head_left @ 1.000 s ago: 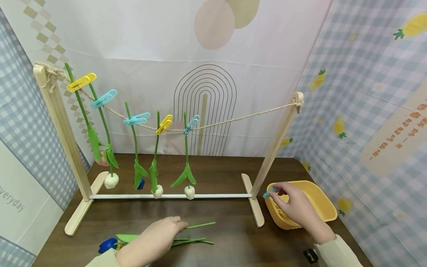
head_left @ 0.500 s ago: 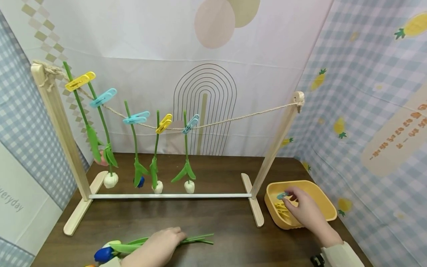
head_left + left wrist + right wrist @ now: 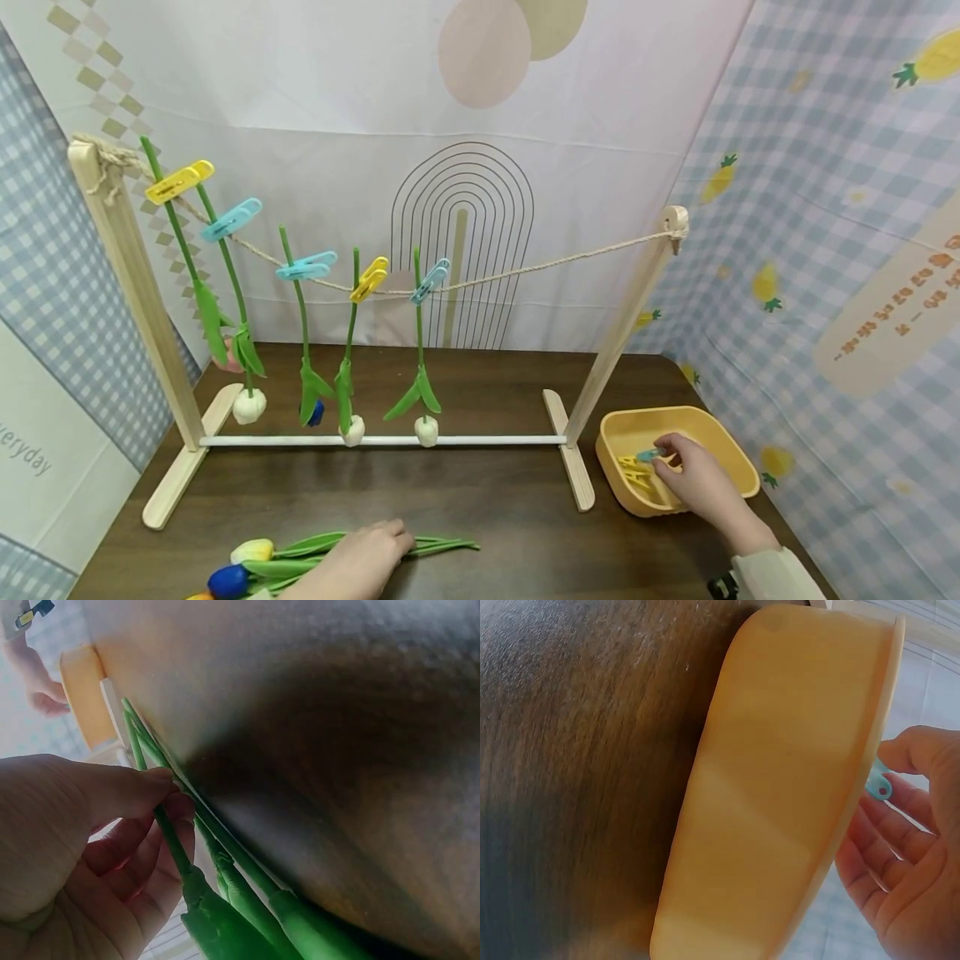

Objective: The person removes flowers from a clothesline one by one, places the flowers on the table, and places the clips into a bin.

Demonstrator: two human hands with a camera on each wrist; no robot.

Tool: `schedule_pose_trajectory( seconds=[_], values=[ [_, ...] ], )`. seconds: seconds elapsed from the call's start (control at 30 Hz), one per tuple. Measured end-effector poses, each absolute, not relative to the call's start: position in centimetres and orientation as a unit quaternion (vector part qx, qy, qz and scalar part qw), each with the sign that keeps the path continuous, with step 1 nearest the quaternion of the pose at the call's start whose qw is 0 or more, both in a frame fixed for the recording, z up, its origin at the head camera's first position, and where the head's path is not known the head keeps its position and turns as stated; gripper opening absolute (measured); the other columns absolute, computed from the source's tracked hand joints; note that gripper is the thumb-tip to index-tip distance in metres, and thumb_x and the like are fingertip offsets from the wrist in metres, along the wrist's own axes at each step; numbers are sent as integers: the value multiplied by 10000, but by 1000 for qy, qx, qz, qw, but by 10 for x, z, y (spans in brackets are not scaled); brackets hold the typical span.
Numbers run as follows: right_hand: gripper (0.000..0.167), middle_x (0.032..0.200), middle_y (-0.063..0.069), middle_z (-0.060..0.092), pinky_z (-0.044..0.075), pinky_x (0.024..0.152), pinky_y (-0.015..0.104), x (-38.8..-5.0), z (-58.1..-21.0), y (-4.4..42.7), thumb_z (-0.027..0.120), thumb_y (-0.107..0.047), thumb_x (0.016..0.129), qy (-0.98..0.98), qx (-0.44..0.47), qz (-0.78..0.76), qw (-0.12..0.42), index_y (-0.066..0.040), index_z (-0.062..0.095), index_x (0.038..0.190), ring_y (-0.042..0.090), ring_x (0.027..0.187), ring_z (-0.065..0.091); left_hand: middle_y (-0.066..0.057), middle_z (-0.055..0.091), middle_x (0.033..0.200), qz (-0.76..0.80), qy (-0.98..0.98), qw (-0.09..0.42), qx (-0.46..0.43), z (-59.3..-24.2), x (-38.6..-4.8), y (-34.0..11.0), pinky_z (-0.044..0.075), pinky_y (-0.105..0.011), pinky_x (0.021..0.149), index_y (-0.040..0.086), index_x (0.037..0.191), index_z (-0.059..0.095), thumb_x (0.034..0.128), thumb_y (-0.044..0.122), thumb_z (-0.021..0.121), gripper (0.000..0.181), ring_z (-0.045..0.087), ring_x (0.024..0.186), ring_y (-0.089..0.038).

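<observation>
the right hand (image 3: 693, 475) has drawn its pinched blue clothespin (image 3: 649, 455) further over the yellow tub (image 3: 720, 442); left of it, the left hand (image 3: 367, 550) pinches a yet-unclipped tulip stem (image 3: 172, 841).

right hand (image 3: 697, 477): farther right and nearer the person than a second ago, now over the inside of the basket (image 3: 621, 487).
blue clip (image 3: 649, 455): carried with it from the basket's left rim to above the yellow clips (image 3: 634, 475).
yellow clips: less covered by the hand.
left hand (image 3: 375, 550): lower in the head view.
stems (image 3: 448, 544): one was apart, now close alongside the others.
blue tulip (image 3: 227, 581): shifted left and nearer.
yellow tulip (image 3: 252, 552): its head now uncovered.
</observation>
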State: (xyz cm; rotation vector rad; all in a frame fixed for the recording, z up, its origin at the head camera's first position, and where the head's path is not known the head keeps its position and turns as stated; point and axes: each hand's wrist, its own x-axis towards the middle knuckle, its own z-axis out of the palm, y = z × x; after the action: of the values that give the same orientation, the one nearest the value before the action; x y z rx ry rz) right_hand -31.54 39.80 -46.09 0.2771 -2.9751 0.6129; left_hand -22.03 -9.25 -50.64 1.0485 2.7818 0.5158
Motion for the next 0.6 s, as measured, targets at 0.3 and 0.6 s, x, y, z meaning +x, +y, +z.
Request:
schedule_pose_trajectory(
  seconds=[0.3, 0.6],
  values=[
    [264, 995, 67, 638, 518, 730, 465, -313, -460, 402, 677, -192, 905, -977, 68, 203, -5, -31, 604, 1101, 276, 911, 610, 55, 577, 844, 169, 921, 47, 347, -506, -219, -93, 504, -291, 632, 94, 949, 701, 848, 6, 695, 135, 582, 798, -85],
    [289, 1007, 82, 646, 513, 753, 487, -313, -462, 403, 682, -209, 904, -978, 58, 200, -11, -25, 604, 1112, 297, 928, 616, 67, 588, 857, 178, 919, 43, 349, -504, -219, -94, 504, -276, 628, 102, 940, 701, 849, 39, 708, 110, 585, 797, -71]
  ],
)
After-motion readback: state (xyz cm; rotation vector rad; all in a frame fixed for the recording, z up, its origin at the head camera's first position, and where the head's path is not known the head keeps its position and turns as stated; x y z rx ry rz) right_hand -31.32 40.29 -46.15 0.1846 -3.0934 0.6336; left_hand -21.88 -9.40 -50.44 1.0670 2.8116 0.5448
